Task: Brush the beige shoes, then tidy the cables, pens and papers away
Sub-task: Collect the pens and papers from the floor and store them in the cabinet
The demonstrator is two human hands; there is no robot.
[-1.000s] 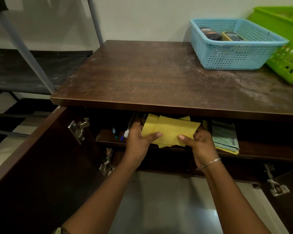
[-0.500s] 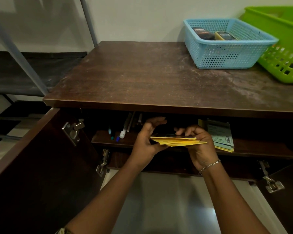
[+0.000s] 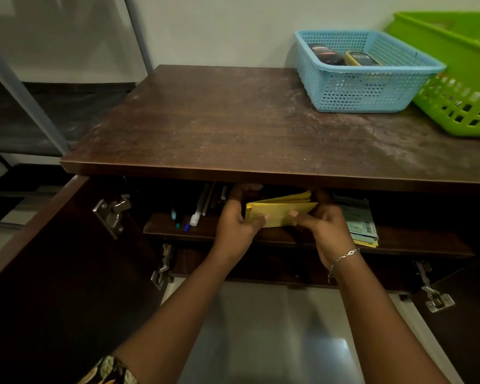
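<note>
Both hands, the left hand [image 3: 234,228] and the right hand [image 3: 326,227], grip the yellow papers [image 3: 279,213] above the shelf [image 3: 416,243] (pens [image 3: 196,214] lie left); loose sheets may slip and scatter.

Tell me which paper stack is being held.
The yellow stack, held between left hand and right hand; the bluish barcoded stack lies on the shelf.

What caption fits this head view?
Left hand and right hand hold yellow papers at the shelf, between pens and a paper stack.

A blue basket [image 3: 363,90] stands beside a green basket [image 3: 463,106].
</note>
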